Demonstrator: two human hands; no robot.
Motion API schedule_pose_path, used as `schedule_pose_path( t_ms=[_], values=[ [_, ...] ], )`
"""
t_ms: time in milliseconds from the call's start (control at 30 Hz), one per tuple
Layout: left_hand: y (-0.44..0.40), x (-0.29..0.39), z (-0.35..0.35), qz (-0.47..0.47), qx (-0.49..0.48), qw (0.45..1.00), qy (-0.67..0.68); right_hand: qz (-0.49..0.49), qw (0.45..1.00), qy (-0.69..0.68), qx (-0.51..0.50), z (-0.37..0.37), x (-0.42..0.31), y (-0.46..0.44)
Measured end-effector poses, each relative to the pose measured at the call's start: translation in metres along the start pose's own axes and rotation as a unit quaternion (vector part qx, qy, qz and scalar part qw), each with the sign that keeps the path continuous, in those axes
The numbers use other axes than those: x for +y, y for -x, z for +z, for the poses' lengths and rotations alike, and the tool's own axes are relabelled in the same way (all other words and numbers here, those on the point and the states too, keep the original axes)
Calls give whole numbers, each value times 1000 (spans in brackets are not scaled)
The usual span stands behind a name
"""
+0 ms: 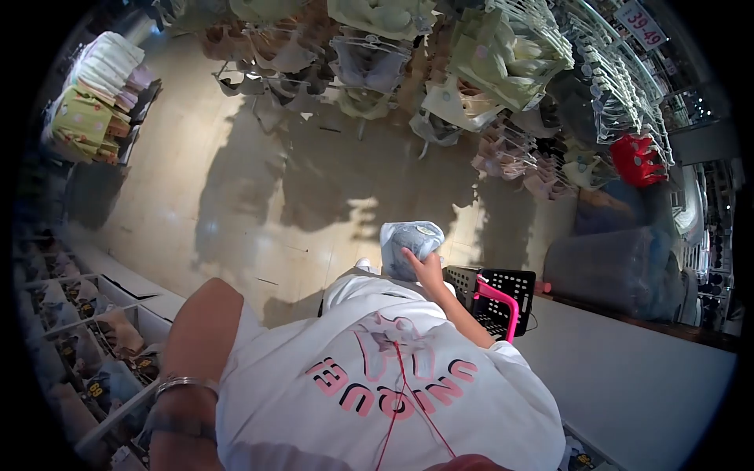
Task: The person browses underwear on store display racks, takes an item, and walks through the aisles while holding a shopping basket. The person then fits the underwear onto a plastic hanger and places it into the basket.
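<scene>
My right hand is closed on the edge of a clear plastic packet with something grey and soft folded inside. The packet is held out in front of my legs, over the floor. Beside my right forearm is a black perforated shopping basket with a pink handle; whether it hangs from the arm I cannot tell. My left arm is bent back at the left, with a silver bracelet at the wrist. Past it, my left hand runs into the bottom edge, its fingers hidden.
Racks of hanging bras stand ahead, with a red one at right. Folded clothes sit at far left. A divided display bin lies beside my left arm. A white counter and translucent plastic tub are at right.
</scene>
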State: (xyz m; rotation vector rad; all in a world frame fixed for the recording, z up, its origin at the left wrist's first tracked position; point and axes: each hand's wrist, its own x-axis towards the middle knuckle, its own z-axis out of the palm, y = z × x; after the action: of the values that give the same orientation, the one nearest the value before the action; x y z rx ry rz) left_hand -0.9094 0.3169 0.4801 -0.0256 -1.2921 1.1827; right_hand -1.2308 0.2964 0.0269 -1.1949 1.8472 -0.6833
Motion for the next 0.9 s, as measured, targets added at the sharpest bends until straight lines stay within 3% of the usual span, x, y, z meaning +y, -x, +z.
schedule_pose_path(
  t_ms=[33, 100, 200, 300, 367, 400, 433, 467, 500, 533, 567, 600, 667, 733, 767, 900],
  values=[
    [9, 5, -1, -35, 49, 986, 152, 23, 1000, -6, 0, -4, -5, 3],
    [32, 13, 0, -106, 138, 882, 439, 14, 1000, 2, 18, -6, 3, 4],
    [53, 29, 14, -50, 83, 987, 131, 21, 999, 36, 8, -16, 6, 13],
    [87, 47, 43, -126, 283, 943, 120, 14, 999, 48, -6, -16, 21, 18],
    [121, 88, 66, -359, 343, 841, 215, 28, 999, 32, -11, -17, 28, 19],
    [149, 117, 56, -496, 234, 787, 282, 50, 998, 17, -18, -19, 29, 20],
    [202, 174, 39, -682, 167, 623, 345, 70, 997, 2, -27, -20, 30, 20],
    [256, 231, 20, -823, 100, 411, 380, 38, 998, 9, -43, -19, 34, 21],
    [218, 179, 82, -737, -166, 549, 358, 5, 998, 16, -56, -17, 38, 19],
    [244, 218, 93, -782, -248, 461, 338, -28, 997, 25, -69, -18, 40, 12],
    [267, 244, 92, -715, -383, 484, 329, -78, 994, 25, -74, -26, 6, 22],
    [286, 266, 86, -632, -509, 495, 310, -45, 987, 9, -155, -39, -30, 30],
    [310, 307, 64, -575, -656, 393, 290, -51, 957, 165, -234, -36, -36, 25],
    [306, 304, 55, -616, -647, 181, 411, -173, 947, 150, -223, -38, -58, 32],
    [303, 302, 49, -622, -646, 197, 397, -193, 948, 129, -217, -35, -56, 33],
    [310, 294, 39, -630, -628, 228, 396, -145, 914, 280, -255, -33, -52, 24]
  ],
)
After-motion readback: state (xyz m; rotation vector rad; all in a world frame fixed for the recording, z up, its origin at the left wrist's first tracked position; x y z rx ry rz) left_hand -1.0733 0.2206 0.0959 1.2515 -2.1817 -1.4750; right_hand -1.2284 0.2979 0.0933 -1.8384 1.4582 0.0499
